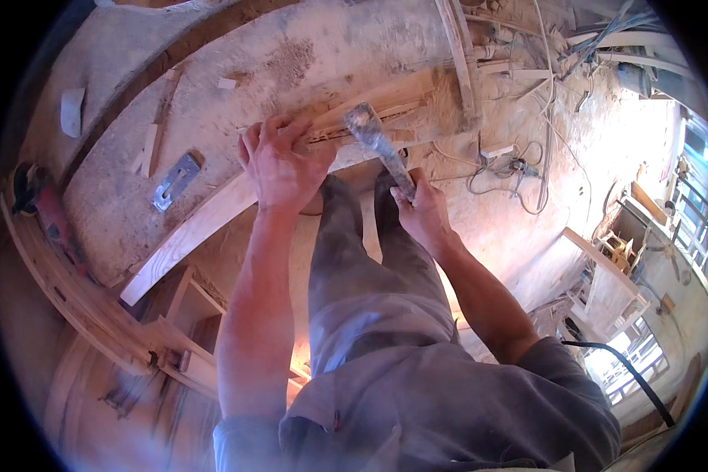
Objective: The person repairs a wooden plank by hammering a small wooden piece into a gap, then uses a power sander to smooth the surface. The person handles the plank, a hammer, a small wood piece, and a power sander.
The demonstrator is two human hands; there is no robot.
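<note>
My right hand (426, 211) is closed around the lower handle of a worn, grey hammer-like tool (384, 146). Its blocky head is raised over a rough, splintered piece of wood (405, 106). My left hand (282, 164) rests at the near end of that wood, fingers bent and apart. What lies under its palm and fingertips is hidden. Below the left wrist runs a long, pale curved board (200, 224) along the near side of the work surface (236, 118). Left of that hand lies a metal hand plane (177, 182).
A red power tool (53, 214) stands at the far left on curved timber. Wood offcuts (156, 134) and sawdust are scattered over the surface. A large curved wooden piece (161, 67) spans the upper left. Loose cables (519, 169) trail across the floor at right.
</note>
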